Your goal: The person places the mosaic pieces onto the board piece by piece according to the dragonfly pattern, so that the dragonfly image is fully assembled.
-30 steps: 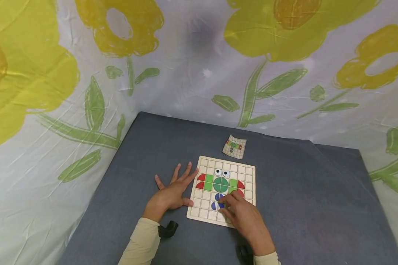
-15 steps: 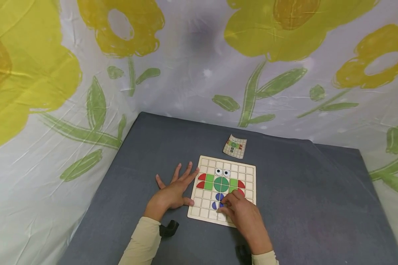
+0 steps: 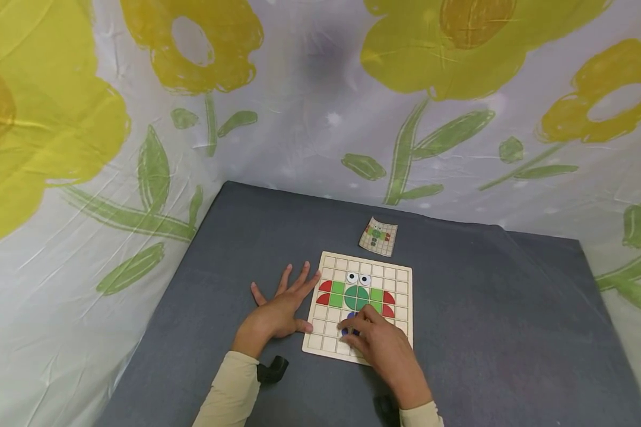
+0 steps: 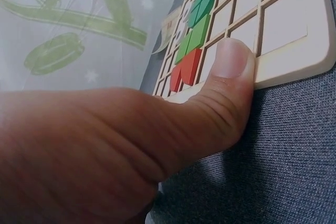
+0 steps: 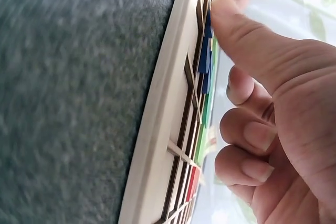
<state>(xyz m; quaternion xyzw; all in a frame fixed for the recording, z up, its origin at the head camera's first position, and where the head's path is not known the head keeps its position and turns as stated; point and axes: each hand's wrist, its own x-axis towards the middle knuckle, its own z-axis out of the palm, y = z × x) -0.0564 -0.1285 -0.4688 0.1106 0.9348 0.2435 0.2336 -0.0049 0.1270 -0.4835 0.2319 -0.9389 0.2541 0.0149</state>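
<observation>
A square wooden grid board (image 3: 328,343) lies on the table, set with red, green and blue flat pieces and two round eye pieces. My left hand (image 3: 278,314) lies with fingers spread along its left side; in the left wrist view the thumb (image 4: 231,66) presses on the board's rim. Over the lower middle cells, my right hand (image 3: 390,344) pinches at a small blue rounded piece (image 3: 344,332) between thumb and forefinger. Several blue pieces (image 5: 205,60) show beside the thumb in the right wrist view, partly hidden by my fingers in the head view.
Beyond the board lies a slightly curled pattern card (image 3: 378,237) showing a similar coloured figure. Dark grey cloth covers the table (image 3: 491,320). A flower-printed curtain (image 3: 310,107) hangs behind and at the sides.
My right hand has shifted slightly left, from the right-hand blue pieces to the left one. That left blue piece sat askew earlier, then straighter. The left hand has stayed put.
</observation>
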